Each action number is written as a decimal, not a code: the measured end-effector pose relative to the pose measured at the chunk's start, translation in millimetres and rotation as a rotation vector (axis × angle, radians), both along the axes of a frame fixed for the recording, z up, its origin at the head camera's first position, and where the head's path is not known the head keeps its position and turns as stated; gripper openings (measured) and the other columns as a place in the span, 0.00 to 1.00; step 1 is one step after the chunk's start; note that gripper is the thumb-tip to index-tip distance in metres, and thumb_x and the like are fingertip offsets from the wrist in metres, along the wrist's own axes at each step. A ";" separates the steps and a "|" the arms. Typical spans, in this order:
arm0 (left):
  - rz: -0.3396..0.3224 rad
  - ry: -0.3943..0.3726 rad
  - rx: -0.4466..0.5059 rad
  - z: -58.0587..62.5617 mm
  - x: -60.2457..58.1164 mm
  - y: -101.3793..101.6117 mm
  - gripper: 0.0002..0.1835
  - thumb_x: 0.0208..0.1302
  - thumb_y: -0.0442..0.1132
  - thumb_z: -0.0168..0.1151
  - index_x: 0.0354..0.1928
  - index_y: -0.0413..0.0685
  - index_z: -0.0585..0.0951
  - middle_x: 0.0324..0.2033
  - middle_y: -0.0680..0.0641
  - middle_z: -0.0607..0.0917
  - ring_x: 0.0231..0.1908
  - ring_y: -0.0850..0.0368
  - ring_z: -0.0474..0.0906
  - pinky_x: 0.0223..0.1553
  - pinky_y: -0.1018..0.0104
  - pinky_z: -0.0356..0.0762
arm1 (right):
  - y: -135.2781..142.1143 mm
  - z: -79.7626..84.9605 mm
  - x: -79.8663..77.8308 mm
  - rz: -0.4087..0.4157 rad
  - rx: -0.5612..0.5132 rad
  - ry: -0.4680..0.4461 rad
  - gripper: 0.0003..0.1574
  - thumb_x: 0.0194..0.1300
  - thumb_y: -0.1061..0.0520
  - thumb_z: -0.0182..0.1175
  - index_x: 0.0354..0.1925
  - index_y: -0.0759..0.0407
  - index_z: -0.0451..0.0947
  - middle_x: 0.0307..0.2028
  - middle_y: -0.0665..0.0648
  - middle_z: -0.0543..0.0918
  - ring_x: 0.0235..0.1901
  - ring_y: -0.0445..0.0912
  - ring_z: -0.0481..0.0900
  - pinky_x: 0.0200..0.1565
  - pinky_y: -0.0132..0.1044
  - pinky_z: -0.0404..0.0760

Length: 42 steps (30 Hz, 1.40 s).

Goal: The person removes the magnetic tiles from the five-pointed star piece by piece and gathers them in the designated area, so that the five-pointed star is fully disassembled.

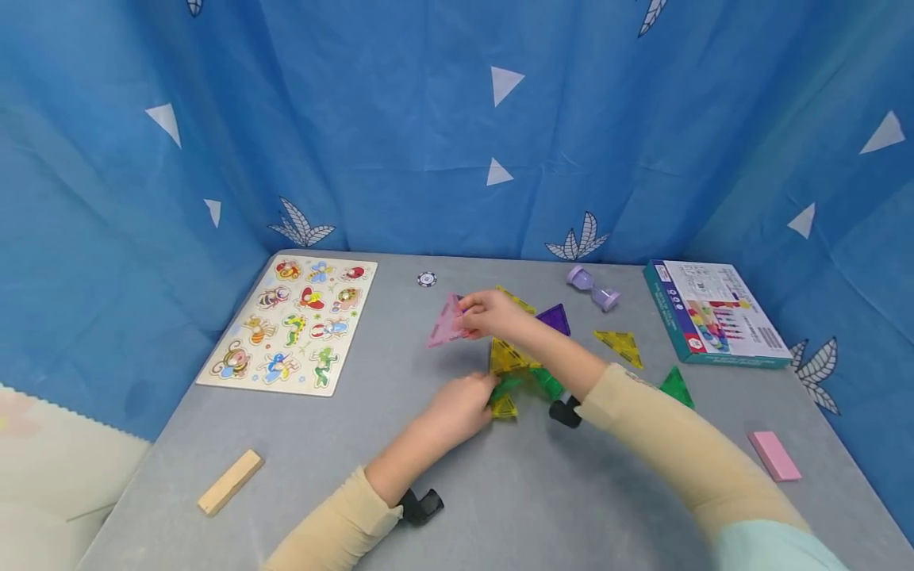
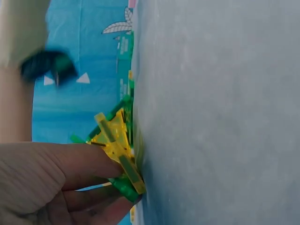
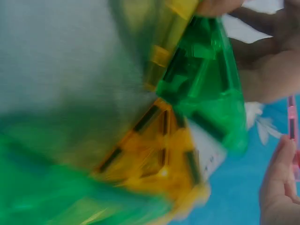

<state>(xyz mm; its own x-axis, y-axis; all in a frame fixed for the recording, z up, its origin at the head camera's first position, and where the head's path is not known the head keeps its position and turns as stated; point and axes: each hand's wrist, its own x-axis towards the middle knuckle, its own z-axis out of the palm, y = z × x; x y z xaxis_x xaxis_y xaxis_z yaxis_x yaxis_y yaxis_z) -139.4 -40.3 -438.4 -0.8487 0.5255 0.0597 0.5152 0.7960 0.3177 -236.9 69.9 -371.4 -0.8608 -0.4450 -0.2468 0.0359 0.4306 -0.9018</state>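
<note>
My right hand pinches a pink triangular magnetic tile, raised above the table left of the other tiles. In the right wrist view the pink tile shows at the right edge between finger and thumb. My left hand grips a joined piece of green and yellow magnetic tiles at its near left side; in the left wrist view its yellow tile stands tilted by the fingertips. Close by are a yellow tile, a green tile and a purple tile, partly hidden by my right arm.
Loose yellow and green triangles lie right of my arm. An insect puzzle board is at left, a wooden block nearer. Beyond are a poker chip, a purple sand timer, a box and a pink block.
</note>
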 end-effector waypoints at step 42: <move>-0.008 -0.113 0.052 -0.9 -4.4 -2.8 0.17 0.52 0.34 0.65 0.46 0.41 0.82 0.32 0.48 0.82 0.26 0.62 0.70 0.28 0.68 0.71 | 91.6 16.5 69.6 0.125 -0.031 -0.052 0.24 0.66 0.55 0.58 0.55 0.67 0.73 0.46 0.65 0.81 0.44 0.57 0.80 0.47 0.49 0.78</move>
